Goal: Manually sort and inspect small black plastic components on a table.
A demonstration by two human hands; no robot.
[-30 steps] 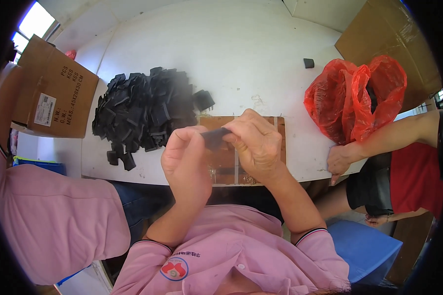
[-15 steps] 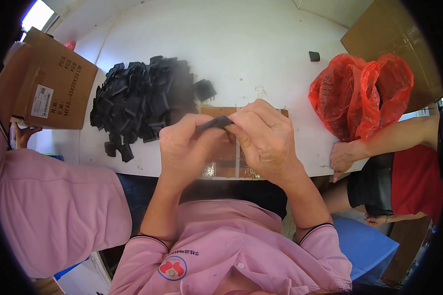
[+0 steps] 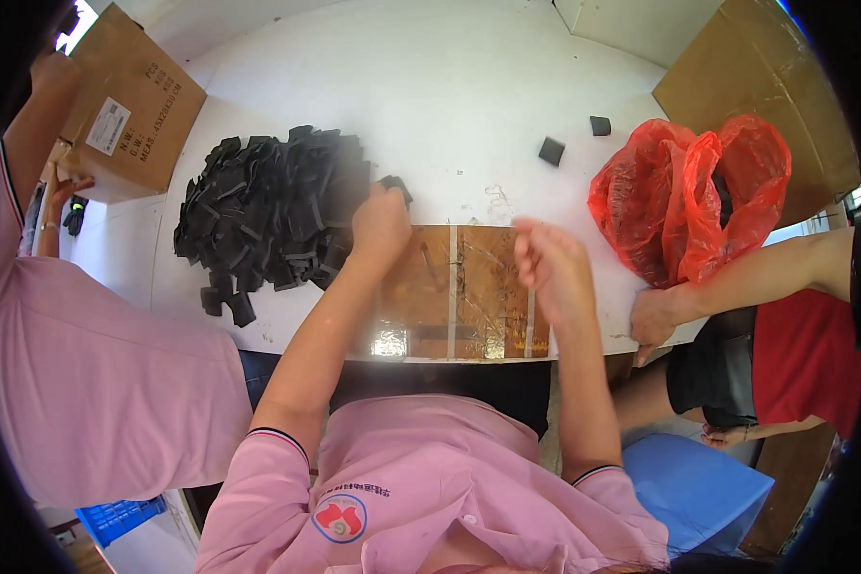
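Observation:
At the right edge of a heap of flat black pieces (image 3: 258, 206), which look like foam or thick cloth, my left hand (image 3: 383, 228) has its fingers closed on one black piece (image 3: 396, 187). Part of that piece is hidden behind the fingers. My right hand (image 3: 557, 271) is above the right side of a brown taped panel (image 3: 430, 287); its fingers are loosely curled and apart, holding nothing. Beyond it, a single black square (image 3: 551, 150) is over the white table; whether it lies flat there I cannot tell. Another small black piece (image 3: 600, 125) rests near it.
A red plastic bag (image 3: 689, 206) stands at the right, with a co-worker's hand (image 3: 658, 320) beside it. Behind the bag is a cardboard box (image 3: 737, 105). At the left, another person in pink (image 3: 115, 373) has both hands by a printed carton (image 3: 129, 105).
My hands have parted from the black piece they held together. My left hand has gone to the heap's edge; my right has lowered. A black square now appears at the right. The carton has shifted.

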